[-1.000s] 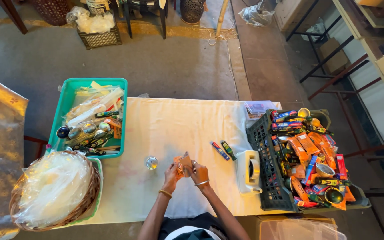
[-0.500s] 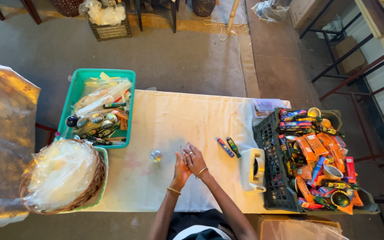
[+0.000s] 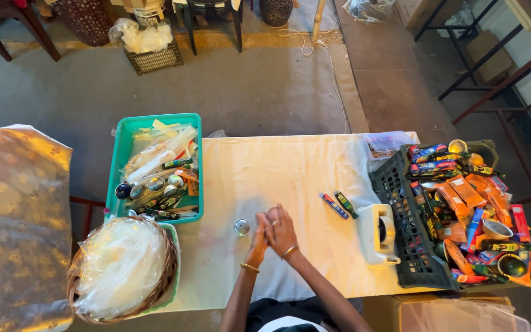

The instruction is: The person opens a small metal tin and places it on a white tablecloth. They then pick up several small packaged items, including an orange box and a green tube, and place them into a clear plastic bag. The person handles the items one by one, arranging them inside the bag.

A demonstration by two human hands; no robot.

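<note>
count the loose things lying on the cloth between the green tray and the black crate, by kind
Small round silver tin: 1
Narrow packets, one blue and one dark green: 2
White tape dispenser: 1
Clear plastic box at the far edge: 1
Total: 5
The left hand and right hand are pressed together beside the tin.

Bare forearms, a thin gold bangle (image 3: 289, 251) on each wrist, dark top.

hands (image 3: 271, 232) now pressed together, lower

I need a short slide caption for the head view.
Hands pressed together over a cloth-covered table, between a green tray and a black crate.
</note>
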